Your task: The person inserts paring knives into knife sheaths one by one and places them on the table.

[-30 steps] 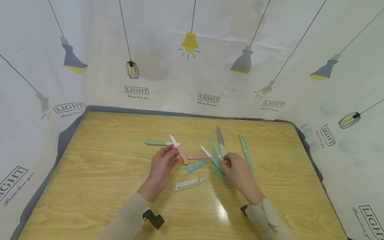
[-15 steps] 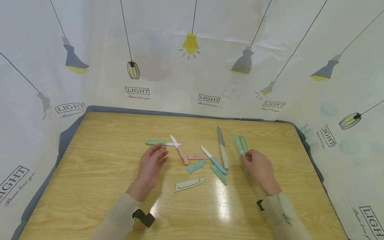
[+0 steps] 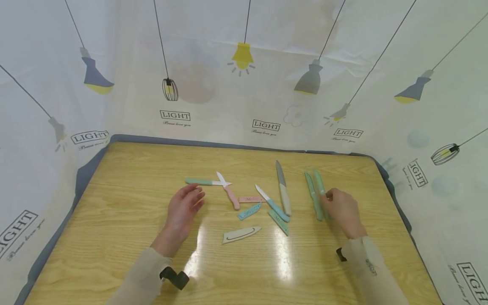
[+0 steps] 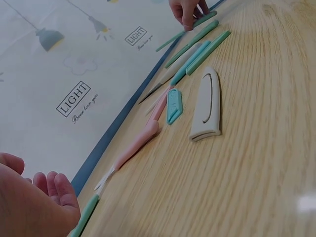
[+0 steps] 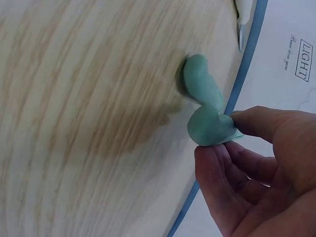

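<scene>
My right hand (image 3: 345,212) pinches the handle of a green knife (image 3: 319,182), green along its visible length, between thumb and fingers. Close on its left lies another green knife (image 3: 313,197), roughly parallel to it. The right wrist view shows the pinched handle end (image 5: 211,127) beside the other knife's rounded end (image 5: 197,79). My left hand (image 3: 183,214) hovers with loosely bent fingers and holds nothing. Nearest to it are a green-handled paring knife (image 3: 198,181) and a pink-handled paring knife (image 3: 231,198), whose white blades cross.
Mid-table lie a blue-handled knife (image 3: 280,210), a beige-handled knife (image 3: 284,199) with a grey blade, and pink (image 3: 249,199), blue (image 3: 249,211), green (image 3: 278,222) and beige (image 3: 240,234) blade sheaths. A patterned cloth backdrop (image 3: 228,110) stands behind the table.
My right hand has carried the green knife rightward from above the blue and beige knives, past the other green knife to its right side. My left hand has drawn back leftward from the pink knife.
</scene>
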Demonstrator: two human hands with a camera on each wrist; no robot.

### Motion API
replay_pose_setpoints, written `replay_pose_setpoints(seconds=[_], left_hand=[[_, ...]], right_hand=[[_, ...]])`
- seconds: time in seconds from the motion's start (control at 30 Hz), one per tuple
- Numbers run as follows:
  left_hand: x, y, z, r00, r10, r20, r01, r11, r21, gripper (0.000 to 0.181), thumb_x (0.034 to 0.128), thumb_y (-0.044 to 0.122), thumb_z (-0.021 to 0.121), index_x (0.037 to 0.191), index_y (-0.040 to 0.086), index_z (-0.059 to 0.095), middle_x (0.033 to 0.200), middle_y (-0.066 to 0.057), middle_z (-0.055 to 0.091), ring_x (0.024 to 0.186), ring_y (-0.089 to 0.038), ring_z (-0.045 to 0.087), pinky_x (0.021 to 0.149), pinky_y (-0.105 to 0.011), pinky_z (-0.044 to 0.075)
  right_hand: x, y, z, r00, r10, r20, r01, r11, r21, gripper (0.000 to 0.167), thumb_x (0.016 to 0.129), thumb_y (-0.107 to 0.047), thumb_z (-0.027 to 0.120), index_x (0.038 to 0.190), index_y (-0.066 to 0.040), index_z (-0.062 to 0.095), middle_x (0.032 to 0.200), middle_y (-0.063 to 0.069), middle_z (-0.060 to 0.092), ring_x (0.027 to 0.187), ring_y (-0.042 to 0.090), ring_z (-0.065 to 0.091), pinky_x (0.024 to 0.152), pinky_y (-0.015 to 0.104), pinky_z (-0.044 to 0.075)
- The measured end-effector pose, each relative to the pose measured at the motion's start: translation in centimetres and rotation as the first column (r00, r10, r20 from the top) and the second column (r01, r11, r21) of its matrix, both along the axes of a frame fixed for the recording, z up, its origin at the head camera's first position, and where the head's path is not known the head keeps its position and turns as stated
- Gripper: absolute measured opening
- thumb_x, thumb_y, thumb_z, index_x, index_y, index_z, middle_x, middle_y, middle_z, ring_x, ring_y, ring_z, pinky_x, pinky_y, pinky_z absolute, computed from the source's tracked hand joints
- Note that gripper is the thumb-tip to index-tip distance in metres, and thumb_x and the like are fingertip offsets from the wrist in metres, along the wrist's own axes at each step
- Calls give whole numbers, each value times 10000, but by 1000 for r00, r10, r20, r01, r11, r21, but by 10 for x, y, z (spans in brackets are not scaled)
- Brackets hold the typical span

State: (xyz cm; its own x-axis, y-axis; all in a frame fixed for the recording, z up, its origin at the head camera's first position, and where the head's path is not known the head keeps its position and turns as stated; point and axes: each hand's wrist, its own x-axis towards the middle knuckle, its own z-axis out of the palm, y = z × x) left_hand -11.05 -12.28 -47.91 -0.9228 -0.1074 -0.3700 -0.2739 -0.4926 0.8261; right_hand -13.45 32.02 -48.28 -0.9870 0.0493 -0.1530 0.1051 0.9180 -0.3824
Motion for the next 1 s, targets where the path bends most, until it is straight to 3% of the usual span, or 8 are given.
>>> replay_pose_setpoints(seconds=[0.27, 0.57, 0.83, 1.0], left_hand=[[1, -9, 0, 1000, 0, 12, 0, 1000, 12, 285, 1049, 17, 535, 1329, -2, 483, 1113, 3, 630, 1071, -159, 628, 1137, -389, 467], [1, -16, 4, 1000, 2, -13, -1, 1000, 1, 255, 1048, 44, 542, 1298, 23, 495, 1098, 12, 627, 1089, -169, 622, 1118, -371, 482], [0, -20, 6, 1000, 2, -27, -3, 999, -49, 244, 1054, 59, 551, 1290, 5, 518, 1078, 14, 642, 1111, -193, 630, 1099, -376, 492], [-1, -20, 6, 998, -49, -50, 42, 990, -131, 281, 1041, 53, 577, 1306, -26, 527, 1113, 11, 641, 1113, -189, 633, 1096, -397, 489]], right_hand=[[-5, 3, -3, 997, 8, 71, -11, 999, 39, 421, 1061, -241, 569, 1182, 155, 639, 954, 218, 717, 672, 202, 614, 562, 324, 544], [-10, 6, -8, 991, -18, 132, 10, 998, 66, 404, 1068, -217, 522, 1131, 163, 643, 733, 93, 625, 583, 173, 560, 497, 286, 481], [-10, 11, -12, 992, -6, 123, -1, 998, 62, 424, 1060, -221, 527, 1168, 178, 626, 815, 147, 663, 629, 210, 584, 520, 308, 493], [-10, 11, -12, 991, -13, 133, 7, 999, 45, 466, 1062, -257, 503, 1198, 172, 622, 919, 198, 691, 679, 224, 606, 553, 322, 523]])
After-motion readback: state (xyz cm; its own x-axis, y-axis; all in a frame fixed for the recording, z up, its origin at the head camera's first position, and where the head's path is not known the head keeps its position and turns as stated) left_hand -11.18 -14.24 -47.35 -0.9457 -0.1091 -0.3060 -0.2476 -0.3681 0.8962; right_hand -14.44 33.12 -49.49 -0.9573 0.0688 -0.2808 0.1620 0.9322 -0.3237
